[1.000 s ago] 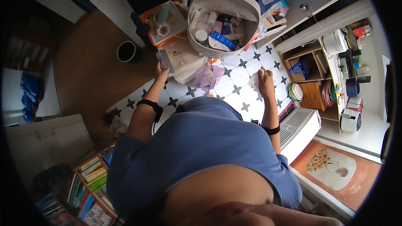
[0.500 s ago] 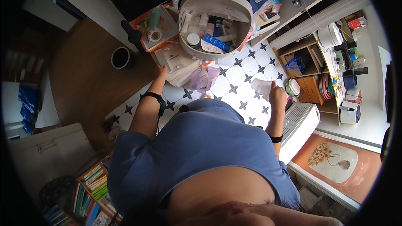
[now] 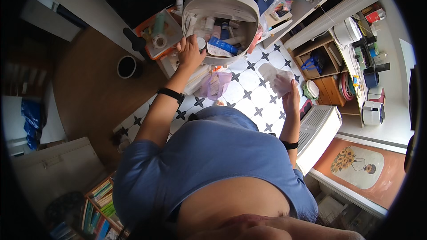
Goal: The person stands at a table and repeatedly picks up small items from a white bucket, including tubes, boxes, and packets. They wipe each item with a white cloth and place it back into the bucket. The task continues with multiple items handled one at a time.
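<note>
My left hand is at the near left rim of a white rounded storage case, fingers apart and bent over the edge. Close to its index finger is a small white round jar in the case. Bottles, tubes and a blue tube fill the case, whose lid stands raised at the back. Out to the right, above the floor, my right hand is closed on a thin, crumpled white tissue, which hangs off to the left of the fingers.
An orange-edged tray with a green bottle stands left of the case. A dark-topped cup is on the brown table. A purple plastic bag hangs below the case. Shelves and a white heater-like unit stand right.
My left hand has moved up and right, from the pale boxes below the case to its rim. The tissue has spread and shifted slightly left, still in my right hand.
</note>
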### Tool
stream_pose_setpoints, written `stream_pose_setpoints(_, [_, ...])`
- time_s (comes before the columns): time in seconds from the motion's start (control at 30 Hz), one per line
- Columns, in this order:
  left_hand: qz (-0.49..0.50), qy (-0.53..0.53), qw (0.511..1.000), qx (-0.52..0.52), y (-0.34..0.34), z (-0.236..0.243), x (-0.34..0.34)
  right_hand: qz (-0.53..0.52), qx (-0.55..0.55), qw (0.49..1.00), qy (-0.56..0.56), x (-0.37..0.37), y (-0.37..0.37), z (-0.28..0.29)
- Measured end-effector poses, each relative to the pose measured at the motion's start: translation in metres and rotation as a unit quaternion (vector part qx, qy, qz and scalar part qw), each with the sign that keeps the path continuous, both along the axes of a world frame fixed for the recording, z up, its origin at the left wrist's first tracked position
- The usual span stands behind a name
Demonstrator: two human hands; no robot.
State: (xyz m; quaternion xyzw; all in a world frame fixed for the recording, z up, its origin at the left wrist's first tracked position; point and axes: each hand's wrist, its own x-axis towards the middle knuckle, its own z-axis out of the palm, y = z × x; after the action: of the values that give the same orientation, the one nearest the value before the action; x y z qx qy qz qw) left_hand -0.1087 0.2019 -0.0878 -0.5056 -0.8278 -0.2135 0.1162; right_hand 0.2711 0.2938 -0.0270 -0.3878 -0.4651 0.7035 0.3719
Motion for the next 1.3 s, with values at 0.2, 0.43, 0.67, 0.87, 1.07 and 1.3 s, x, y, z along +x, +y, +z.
stream_pose_setpoints(0.2, [0.059,-0.019,0.977,-0.203,0.035,0.003,-0.004,0.008,-0.127,0.974,0.185,0.000,-0.012,0.006])
stream_pose_setpoints(0.43, [0.034,-0.098,0.994,-0.028,0.024,0.005,-0.008,0.041,-0.127,0.956,0.262,-0.004,-0.018,0.013])
stream_pose_setpoints(0.67, [-0.096,-0.283,0.939,0.172,0.001,0.036,0.003,0.115,-0.124,0.941,0.294,-0.050,-0.014,0.024])
stream_pose_setpoints(0.87, [-0.215,-0.282,0.921,0.160,-0.030,0.083,0.029,0.137,0.099,0.959,0.226,-0.109,-0.025,0.060])
stream_pose_setpoints(1.07, [-0.287,-0.255,0.909,0.161,-0.054,0.110,0.058,0.244,0.690,0.670,-0.127,-0.149,-0.047,0.094])
stream_pose_setpoints(1.3, [-0.318,-0.430,0.840,0.083,-0.086,0.112,0.084,0.322,0.582,0.738,-0.113,-0.147,-0.055,0.107])
